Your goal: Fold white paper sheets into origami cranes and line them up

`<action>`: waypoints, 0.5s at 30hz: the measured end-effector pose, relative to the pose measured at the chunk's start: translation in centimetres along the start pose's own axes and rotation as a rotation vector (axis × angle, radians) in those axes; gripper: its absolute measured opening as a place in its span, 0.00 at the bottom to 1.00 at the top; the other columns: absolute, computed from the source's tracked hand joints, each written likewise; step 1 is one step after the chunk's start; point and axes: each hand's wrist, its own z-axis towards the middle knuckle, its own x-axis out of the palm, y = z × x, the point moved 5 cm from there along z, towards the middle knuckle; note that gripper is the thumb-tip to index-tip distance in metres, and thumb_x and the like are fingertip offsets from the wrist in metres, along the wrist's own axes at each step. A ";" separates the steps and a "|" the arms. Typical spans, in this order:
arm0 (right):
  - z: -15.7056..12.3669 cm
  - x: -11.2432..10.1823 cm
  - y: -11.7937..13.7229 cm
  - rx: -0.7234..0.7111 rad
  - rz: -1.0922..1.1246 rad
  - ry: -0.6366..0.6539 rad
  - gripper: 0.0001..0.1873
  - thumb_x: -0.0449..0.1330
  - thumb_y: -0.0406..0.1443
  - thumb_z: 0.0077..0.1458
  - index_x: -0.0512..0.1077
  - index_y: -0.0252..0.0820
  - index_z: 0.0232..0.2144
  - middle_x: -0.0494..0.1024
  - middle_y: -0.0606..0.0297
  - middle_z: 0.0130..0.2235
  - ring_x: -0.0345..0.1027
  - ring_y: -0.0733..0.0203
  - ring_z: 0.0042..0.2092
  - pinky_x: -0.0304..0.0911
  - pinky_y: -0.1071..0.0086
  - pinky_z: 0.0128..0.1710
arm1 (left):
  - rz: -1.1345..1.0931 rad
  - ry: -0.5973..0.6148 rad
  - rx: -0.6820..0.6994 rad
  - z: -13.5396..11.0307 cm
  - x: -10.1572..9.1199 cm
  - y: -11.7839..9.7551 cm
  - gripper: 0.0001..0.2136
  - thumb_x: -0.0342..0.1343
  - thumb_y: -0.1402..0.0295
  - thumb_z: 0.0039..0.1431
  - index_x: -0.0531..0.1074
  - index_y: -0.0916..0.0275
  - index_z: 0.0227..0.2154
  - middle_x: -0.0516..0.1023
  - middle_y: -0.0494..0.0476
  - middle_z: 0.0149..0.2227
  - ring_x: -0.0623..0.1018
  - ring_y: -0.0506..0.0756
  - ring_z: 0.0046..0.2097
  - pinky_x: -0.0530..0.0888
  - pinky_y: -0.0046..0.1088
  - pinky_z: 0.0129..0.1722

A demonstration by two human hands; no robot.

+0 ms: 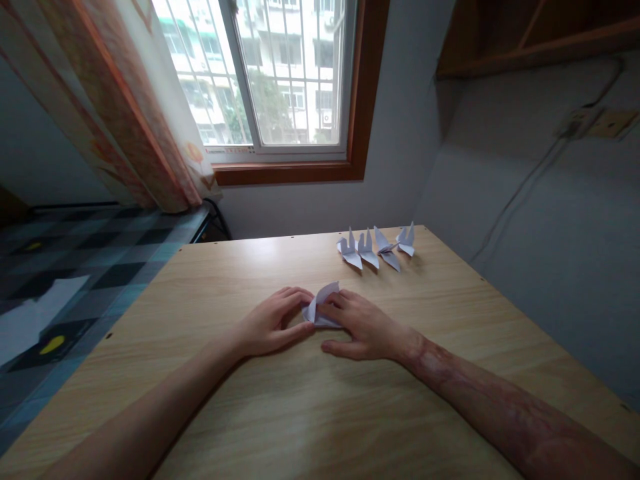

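Observation:
A partly folded piece of white paper [327,292] lies on the wooden table between my hands, one pointed flap standing up and curling to the right. My left hand [277,321] grips its left end, the thumb at the front edge and the fingers behind. From the right, the fingers of my right hand [361,325] hold the paper down beneath the raised flap. That hand's thumb rests apart on the tabletop. The fingers partly cover the paper's lower folds. Farther back stand several folded white paper cranes [367,253] in a row.
The light wooden table [240,270] reaches toward a barred window [295,73]. At left is a bed with a checked cover [125,275] and loose white paper sheets [43,313]. A power cord [520,190] hangs along the right wall.

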 end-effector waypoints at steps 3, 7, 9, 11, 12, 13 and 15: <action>0.0 -0.1 0.0 0.010 0.013 0.000 0.32 0.67 0.48 0.69 0.67 0.44 0.68 0.76 0.49 0.62 0.71 0.41 0.61 0.68 0.49 0.62 | -0.011 -0.019 0.012 0.0 0.0 0.1 0.15 0.63 0.59 0.73 0.77 0.56 0.57 0.81 0.63 0.58 0.79 0.63 0.60 0.75 0.42 0.63; 0.0 0.0 -0.1 0.004 0.040 -0.011 0.32 0.67 0.47 0.69 0.66 0.45 0.69 0.76 0.49 0.63 0.71 0.41 0.63 0.67 0.47 0.64 | -0.025 -0.020 0.000 0.1 0.2 0.5 0.12 0.62 0.60 0.74 0.78 0.56 0.56 0.82 0.62 0.57 0.80 0.61 0.59 0.76 0.40 0.62; -0.1 0.0 -0.3 0.012 0.058 -0.031 0.33 0.67 0.47 0.68 0.65 0.45 0.69 0.75 0.48 0.64 0.70 0.40 0.64 0.67 0.47 0.66 | -0.025 -0.039 -0.013 0.1 0.2 0.6 0.10 0.62 0.61 0.75 0.80 0.56 0.53 0.83 0.61 0.56 0.81 0.60 0.57 0.77 0.39 0.61; -0.1 -0.1 -0.4 0.032 0.076 -0.056 0.33 0.67 0.46 0.68 0.65 0.44 0.69 0.76 0.48 0.64 0.71 0.40 0.63 0.68 0.47 0.65 | -0.020 -0.057 -0.016 0.1 0.2 0.7 0.09 0.62 0.61 0.75 0.80 0.56 0.52 0.83 0.61 0.55 0.81 0.60 0.57 0.77 0.38 0.61; -0.2 -0.1 -0.4 0.045 0.084 -0.072 0.33 0.67 0.45 0.67 0.65 0.43 0.68 0.77 0.48 0.63 0.72 0.41 0.61 0.69 0.48 0.63 | -0.017 -0.059 -0.017 0.1 0.2 0.7 0.09 0.62 0.61 0.75 0.80 0.56 0.52 0.83 0.61 0.55 0.81 0.60 0.57 0.77 0.38 0.60; -0.2 -0.2 -0.5 0.060 0.093 -0.089 0.32 0.67 0.44 0.67 0.65 0.43 0.67 0.78 0.48 0.61 0.74 0.41 0.59 0.70 0.49 0.61 | -0.016 -0.055 -0.019 0.0 0.2 0.7 0.10 0.62 0.60 0.75 0.80 0.56 0.52 0.83 0.61 0.55 0.81 0.60 0.56 0.77 0.38 0.60; -0.3 -0.3 -0.6 0.084 0.111 -0.119 0.28 0.67 0.43 0.67 0.66 0.43 0.64 0.79 0.50 0.57 0.75 0.43 0.54 0.72 0.51 0.56 | -0.020 -0.042 -0.025 0.0 0.2 0.7 0.09 0.60 0.60 0.76 0.80 0.57 0.50 0.83 0.61 0.55 0.81 0.60 0.56 0.77 0.38 0.59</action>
